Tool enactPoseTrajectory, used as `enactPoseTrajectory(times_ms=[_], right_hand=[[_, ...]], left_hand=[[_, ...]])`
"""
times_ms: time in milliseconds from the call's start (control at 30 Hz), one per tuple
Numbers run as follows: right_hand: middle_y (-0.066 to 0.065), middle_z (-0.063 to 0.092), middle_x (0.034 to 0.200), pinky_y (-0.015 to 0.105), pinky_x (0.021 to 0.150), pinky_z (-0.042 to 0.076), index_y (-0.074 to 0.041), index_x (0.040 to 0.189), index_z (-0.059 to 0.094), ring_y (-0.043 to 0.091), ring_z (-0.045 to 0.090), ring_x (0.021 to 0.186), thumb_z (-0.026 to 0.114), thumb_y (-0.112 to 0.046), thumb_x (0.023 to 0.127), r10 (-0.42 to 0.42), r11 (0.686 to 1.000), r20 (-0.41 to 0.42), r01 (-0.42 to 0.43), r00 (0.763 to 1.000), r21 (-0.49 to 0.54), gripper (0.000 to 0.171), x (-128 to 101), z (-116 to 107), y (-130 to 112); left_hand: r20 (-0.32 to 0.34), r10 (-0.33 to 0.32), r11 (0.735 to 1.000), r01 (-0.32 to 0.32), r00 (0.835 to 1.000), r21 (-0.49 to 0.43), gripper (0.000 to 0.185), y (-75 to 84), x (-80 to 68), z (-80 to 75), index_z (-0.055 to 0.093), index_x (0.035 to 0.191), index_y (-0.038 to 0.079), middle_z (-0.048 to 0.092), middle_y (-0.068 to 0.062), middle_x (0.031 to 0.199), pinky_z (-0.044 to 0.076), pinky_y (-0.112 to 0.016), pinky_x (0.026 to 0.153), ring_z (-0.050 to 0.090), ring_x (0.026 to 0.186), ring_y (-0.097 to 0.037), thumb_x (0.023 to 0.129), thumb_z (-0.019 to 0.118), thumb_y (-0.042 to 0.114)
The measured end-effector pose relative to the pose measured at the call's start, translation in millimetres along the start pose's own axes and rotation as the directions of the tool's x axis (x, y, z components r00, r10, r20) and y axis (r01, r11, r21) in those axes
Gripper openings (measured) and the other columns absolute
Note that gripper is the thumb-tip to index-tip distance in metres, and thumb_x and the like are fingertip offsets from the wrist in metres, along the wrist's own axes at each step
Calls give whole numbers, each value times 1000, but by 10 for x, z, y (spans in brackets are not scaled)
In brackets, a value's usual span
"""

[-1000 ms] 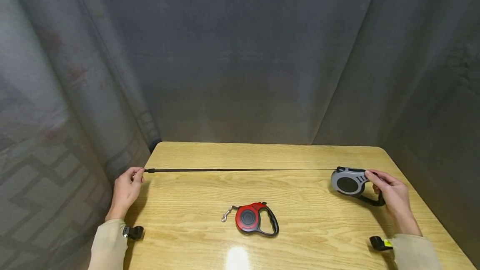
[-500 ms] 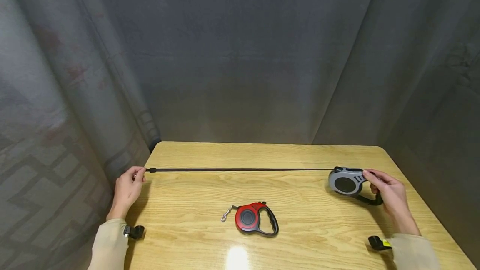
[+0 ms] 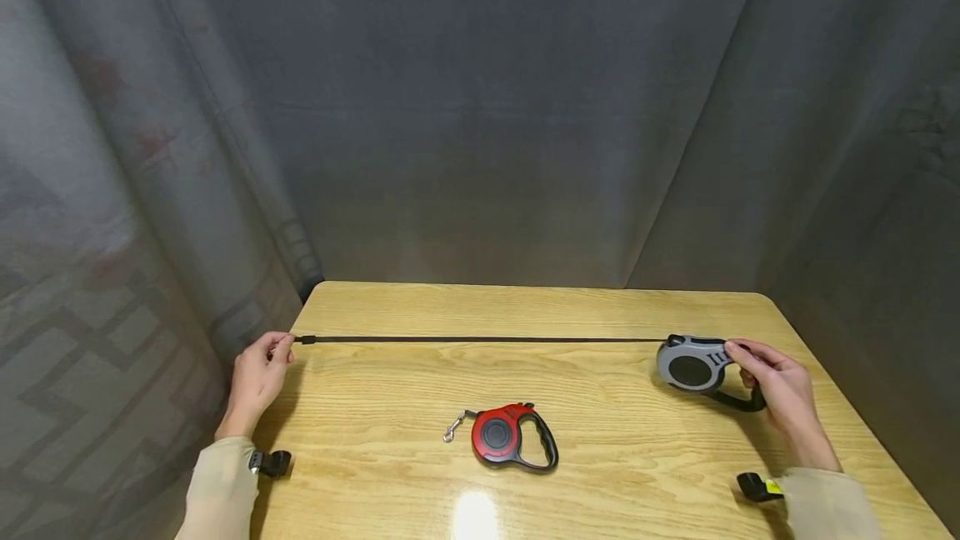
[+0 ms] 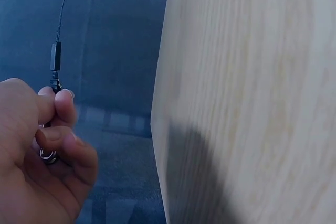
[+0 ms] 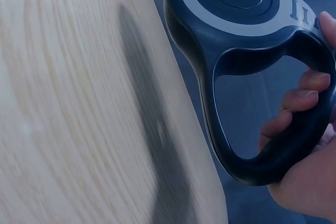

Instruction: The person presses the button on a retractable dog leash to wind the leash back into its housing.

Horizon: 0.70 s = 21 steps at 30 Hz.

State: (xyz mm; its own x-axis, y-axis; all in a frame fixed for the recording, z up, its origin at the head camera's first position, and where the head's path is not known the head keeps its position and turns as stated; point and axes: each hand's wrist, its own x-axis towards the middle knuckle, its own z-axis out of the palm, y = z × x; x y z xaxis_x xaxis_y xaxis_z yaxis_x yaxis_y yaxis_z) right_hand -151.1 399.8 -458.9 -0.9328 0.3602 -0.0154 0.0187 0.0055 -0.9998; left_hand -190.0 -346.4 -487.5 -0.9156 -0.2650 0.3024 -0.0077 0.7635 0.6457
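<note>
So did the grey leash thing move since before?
Yes, a little. The grey leash case in the right hand slid slightly left toward the red leash, which stayed put on the table.

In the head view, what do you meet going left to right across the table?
Left hand pinching the cord's end → black cord → red leash lying below it → grey leash → right hand gripping its handle.

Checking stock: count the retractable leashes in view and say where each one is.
2. The grey leash is held by the right hand near the table's right edge, its cord stretched to the left hand. The red leash lies at centre front. None looks hidden.
</note>
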Motion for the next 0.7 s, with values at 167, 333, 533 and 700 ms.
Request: enactPoseTrajectory(times_ms=[167,333,533,700], right_hand=[[-15,66,79,21,58,44,-29,91,82,6,52,66,80,-17,98,3,1000,2,-3,1000,-17,13,-16,13,-9],[-15,64,79,22,58,44,-29,91,81,7,51,66,79,-18,98,2,999,7,-2,1000,-36,13,-38,29,-25],[-15,63,78,23,59,42,-31,91,81,7,50,66,78,-18,99,-3,999,20,4,1000,-53,15,-53,47,-33],[-15,63,78,23,59,42,-31,91,81,8,50,66,77,-17,100,7,999,17,-6,1000,-50,17,-59,49,-27]], left_hand=[[-5,16,1000,-16,1000,-14,32,42,7,4,69,110,0,68,-10,86,38,-25,60,48,64,-8,114,51,26],[-9,29,999,-29,1000,-33,30,81,8,-3,71,110,1,69,-10,84,38,-23,60,48,64,-4,113,53,25],[0,35,999,-35,999,-42,30,88,3,4,71,111,1,70,-10,85,38,-23,61,47,65,-3,113,54,25],[8,33,999,-33,999,-31,31,72,-11,12,70,111,1,69,-9,85,39,-23,61,49,66,-6,114,52,26]])
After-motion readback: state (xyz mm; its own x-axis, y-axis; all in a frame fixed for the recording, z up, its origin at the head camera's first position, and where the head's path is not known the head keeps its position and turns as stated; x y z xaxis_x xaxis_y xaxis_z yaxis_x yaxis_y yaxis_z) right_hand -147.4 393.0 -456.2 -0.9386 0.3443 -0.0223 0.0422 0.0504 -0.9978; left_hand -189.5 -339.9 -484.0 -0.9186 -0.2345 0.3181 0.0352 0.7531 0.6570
